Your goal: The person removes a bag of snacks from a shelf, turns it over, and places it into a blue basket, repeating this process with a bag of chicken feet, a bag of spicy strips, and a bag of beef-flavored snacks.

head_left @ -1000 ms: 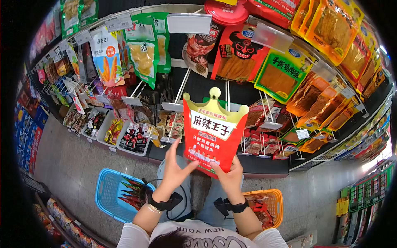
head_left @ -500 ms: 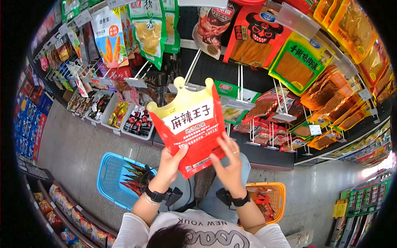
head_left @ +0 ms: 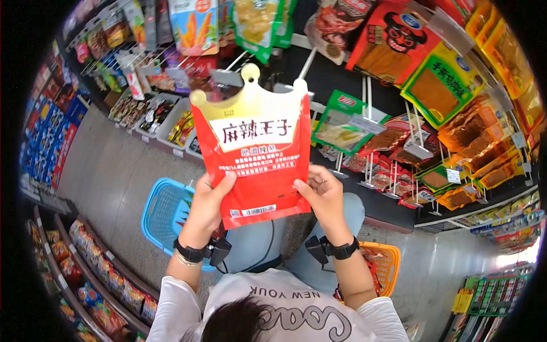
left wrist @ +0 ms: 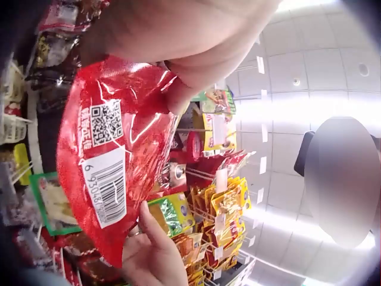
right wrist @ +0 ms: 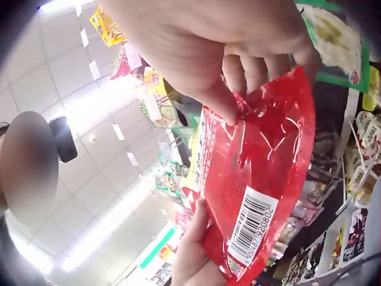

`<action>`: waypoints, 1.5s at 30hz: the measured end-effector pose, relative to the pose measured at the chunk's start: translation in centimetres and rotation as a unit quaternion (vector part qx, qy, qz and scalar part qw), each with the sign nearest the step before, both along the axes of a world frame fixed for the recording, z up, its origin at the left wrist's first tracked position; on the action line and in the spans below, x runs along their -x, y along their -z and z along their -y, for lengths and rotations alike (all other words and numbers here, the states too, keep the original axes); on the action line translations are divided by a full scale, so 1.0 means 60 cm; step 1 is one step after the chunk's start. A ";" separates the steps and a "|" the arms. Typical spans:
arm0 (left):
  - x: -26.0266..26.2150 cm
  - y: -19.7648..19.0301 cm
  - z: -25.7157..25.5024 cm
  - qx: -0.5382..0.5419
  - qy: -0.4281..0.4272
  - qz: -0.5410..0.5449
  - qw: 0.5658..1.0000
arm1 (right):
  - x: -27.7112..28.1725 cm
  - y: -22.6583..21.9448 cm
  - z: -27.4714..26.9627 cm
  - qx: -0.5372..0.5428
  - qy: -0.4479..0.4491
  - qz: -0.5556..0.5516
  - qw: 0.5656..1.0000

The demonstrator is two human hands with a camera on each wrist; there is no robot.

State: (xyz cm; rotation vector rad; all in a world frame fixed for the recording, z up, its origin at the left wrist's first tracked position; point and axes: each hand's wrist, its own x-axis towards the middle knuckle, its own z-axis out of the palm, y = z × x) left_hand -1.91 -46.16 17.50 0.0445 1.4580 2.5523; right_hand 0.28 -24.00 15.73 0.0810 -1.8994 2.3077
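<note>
- One red packet [head_left: 263, 191], in front of the person, between both hands.
- Two hands gripping: left hand [head_left: 208, 198] and right hand [head_left: 325, 195] each pinch one side.
- Two baskets: one blue basket [head_left: 151, 212], one orange basket [head_left: 393, 268].

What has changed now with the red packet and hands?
The red packet has been turned to its barcode side. The right hand, spread half a second ago, now pinches its right edge. The left hand still holds it; the blue basket stays on the floor.

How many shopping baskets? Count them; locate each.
2: a blue basket at left and an orange basket at right in the head view, both partly covered; others may be hidden.
</note>
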 end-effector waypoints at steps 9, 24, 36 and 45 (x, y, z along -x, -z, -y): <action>-0.105 -0.068 0.203 0.061 -0.181 -0.051 0.980 | 0.018 -0.054 0.204 -0.002 -0.182 -0.052 0.982; -0.217 0.124 0.381 0.242 -0.363 -0.003 0.900 | 0.045 0.142 0.450 -0.130 -0.329 -0.036 0.934; -0.254 0.334 0.388 0.075 -0.459 0.161 0.870 | 0.037 0.258 0.563 -0.291 -0.316 -0.079 0.899; -0.240 0.419 0.345 0.205 -0.400 0.113 0.886 | 0.021 0.269 0.659 -0.283 -0.444 0.035 0.849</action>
